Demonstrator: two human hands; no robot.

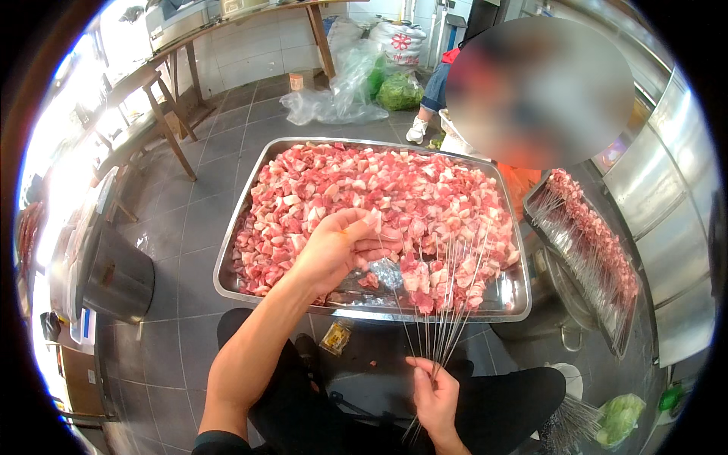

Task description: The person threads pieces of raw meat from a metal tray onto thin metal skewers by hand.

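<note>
A wide steel tray (372,316) in front of me holds a heap of diced raw meat (352,182), pink lean bits mixed with pale fat. My left hand (350,242) is over the heap, pinching a pale piece of meat (375,220) at the tip of one metal skewer. Below the tray's near edge, my right hand (435,392) grips a fanned bundle of thin metal skewers (441,335). Several of these carry meat chunks (443,281) partway up, resting over the tray's near right part, where bare metal shows.
At right, a second tray (617,341) holds rows of loaded skewers (597,233) above a metal pot (540,296). Loose bare skewers (569,424) stand low right beside bagged greens (620,418). A blurred person's shoe (417,131) is beyond the tray. A steel drum (119,273) stands left.
</note>
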